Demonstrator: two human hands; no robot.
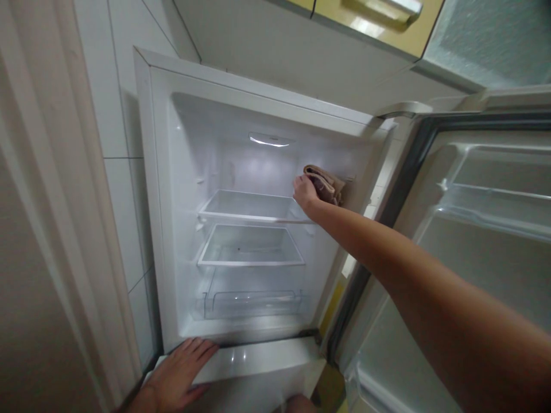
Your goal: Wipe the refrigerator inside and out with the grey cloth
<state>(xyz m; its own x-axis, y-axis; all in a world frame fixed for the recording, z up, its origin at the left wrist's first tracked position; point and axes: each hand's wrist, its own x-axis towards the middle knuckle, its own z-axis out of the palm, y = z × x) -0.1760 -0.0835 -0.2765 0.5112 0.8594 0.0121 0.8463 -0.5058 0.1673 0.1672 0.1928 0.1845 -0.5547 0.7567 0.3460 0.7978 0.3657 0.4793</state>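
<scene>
My right hand point(305, 192) reaches into the open fridge point(159, 201) and grips a folded brown cloth point(325, 184). The cloth is against or close to the inner right wall, above the upper glass shelf point(249, 205); whether it touches the wall I cannot tell. My left hand point(185, 370) rests with fingers stretched out on the top left of the lower door point(258, 358), below the fridge opening. Nothing shows in that hand.
The fridge door point(486, 252) with clear racks stands swung out at the right. Inside are a second glass shelf point(253, 264) and a clear drawer point(253, 304). Yellow cabinets point(374, 23) hang above. A pale ridged frame point(51, 201) and white tiles point(123, 132) flank the left side.
</scene>
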